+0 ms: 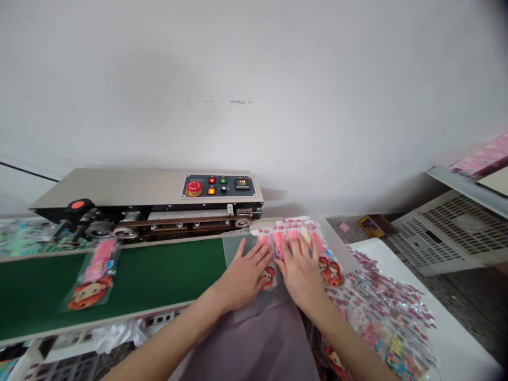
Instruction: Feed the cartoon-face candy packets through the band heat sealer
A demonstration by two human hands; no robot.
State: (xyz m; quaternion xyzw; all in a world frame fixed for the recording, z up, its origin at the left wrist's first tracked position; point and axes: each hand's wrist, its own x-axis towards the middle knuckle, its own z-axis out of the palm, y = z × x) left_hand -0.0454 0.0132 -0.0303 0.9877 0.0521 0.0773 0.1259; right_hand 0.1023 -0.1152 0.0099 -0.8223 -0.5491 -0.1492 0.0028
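My left hand [248, 270] lies flat with spread fingers on a clear plastic packet [269, 276] at the right end of the green belt [170, 275]. Part of a red-haired cartoon figure shows beside its fingers. To its right, my right hand [300, 267] rests palm down, fingers apart, on a pile of similar packets [331, 271] with pink contents. Another packet [93, 280] with pink strips and a red-haired cartoon face lies on the belt at the left.
Behind the belt stands a sealing machine [130, 188] with a control panel [220, 186]. Many small packets [389, 296] cover part of a white table [456, 338] at right. Plastic crates [456, 233] stand beyond it.
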